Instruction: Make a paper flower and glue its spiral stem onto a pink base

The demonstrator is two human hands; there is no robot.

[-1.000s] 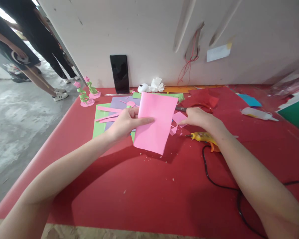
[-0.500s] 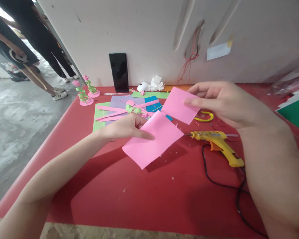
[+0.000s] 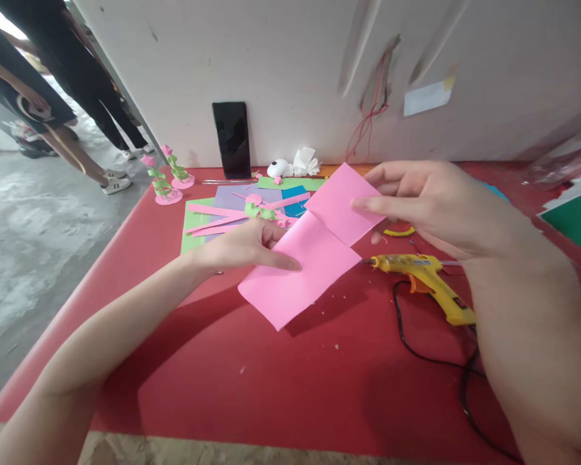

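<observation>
My left hand [image 3: 256, 248] pinches a larger pink paper sheet [image 3: 303, 278] between thumb and fingers, held tilted above the red table. A smaller pink paper square [image 3: 341, 203] is gripped by my right hand [image 3: 411, 200], thumb on top. The square's lower left edge meets or overlaps the upper edge of the larger sheet. Under and behind my left hand lie pink paper strips [image 3: 213, 210], a green paper curl [image 3: 259, 210], and purple [image 3: 227, 197], light green [image 3: 191, 226] and blue [image 3: 293, 200] sheets.
A yellow glue gun [image 3: 428, 278] with a black cord [image 3: 401, 329] lies on the red table [image 3: 252, 387] at right. Two paper flowers [image 3: 162, 187] stand at the left edge. A black phone [image 3: 232, 139] leans on the white wall. Other people's legs [image 3: 97, 103] show at far left.
My right hand has brought the smaller pink square slightly left, against the larger sheet; a gap showed between them before. My left hand has hardly moved.
</observation>
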